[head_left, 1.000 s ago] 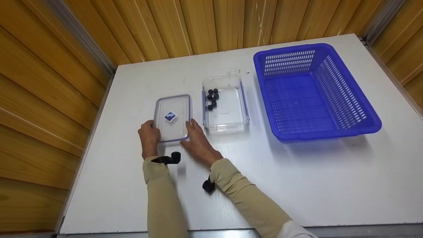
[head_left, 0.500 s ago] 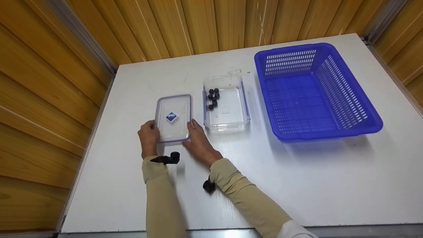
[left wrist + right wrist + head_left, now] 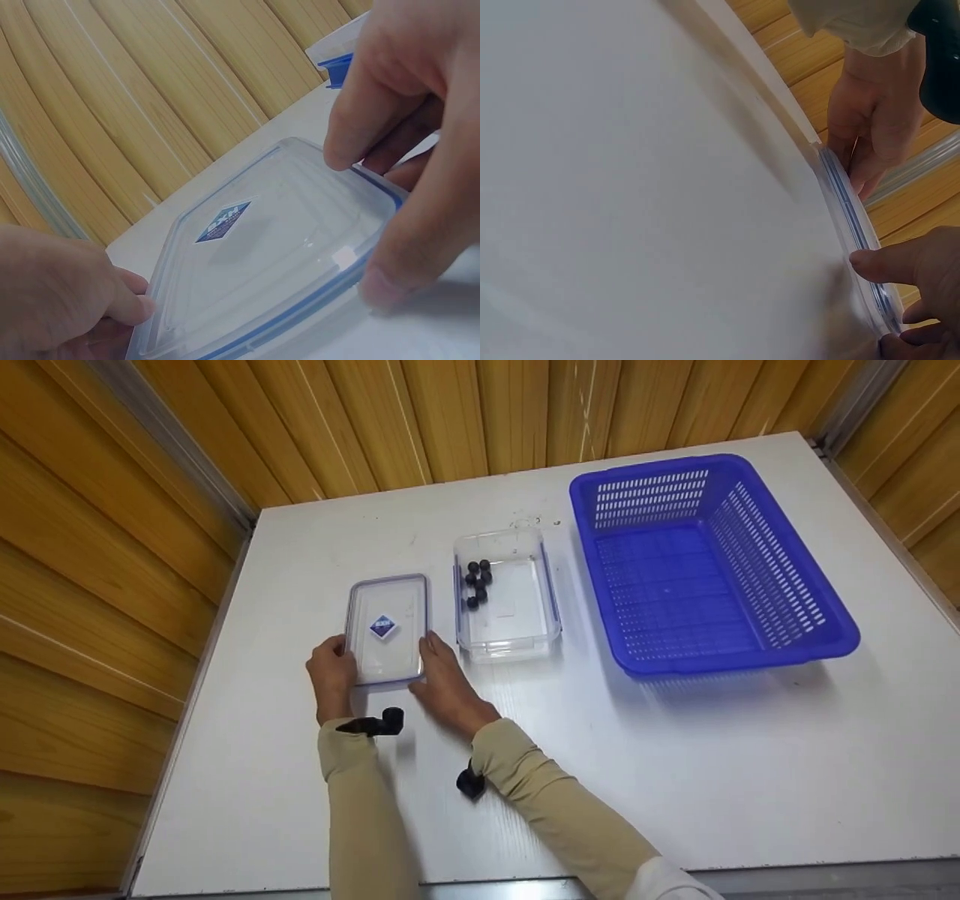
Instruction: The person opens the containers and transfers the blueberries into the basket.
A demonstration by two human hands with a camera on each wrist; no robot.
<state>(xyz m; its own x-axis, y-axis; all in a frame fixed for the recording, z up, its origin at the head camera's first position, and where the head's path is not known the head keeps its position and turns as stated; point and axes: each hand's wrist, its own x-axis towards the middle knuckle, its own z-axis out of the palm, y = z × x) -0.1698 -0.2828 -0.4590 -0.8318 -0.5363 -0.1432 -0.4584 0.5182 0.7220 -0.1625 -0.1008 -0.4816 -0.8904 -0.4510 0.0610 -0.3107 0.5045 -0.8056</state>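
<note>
A clear plastic lid (image 3: 390, 656) with a blue seal and a blue diamond label lies at the left part of the white table. On its left long edge, my left hand (image 3: 331, 671) grips the rim, with the thumb in view at the edge. My right hand (image 3: 450, 686) holds the near right corner, its thumb at the near edge and fingers along the right side. The left wrist view shows fingertips of the left hand (image 3: 67, 292) and right hand (image 3: 420, 135) on the lid (image 3: 262, 255). Some fingers are hidden.
Right of the lid stands a clear container (image 3: 517, 615) with blue side clips; several small dark balls (image 3: 480, 579) sit along its left side. A large blue slotted basket (image 3: 675, 664) stands farther right. Wood-look panels (image 3: 450, 420) border the table (image 3: 600, 795).
The whole head view has shifted slightly. Both hands keep their hold on the lid, which shows no clear movement on the table.
</note>
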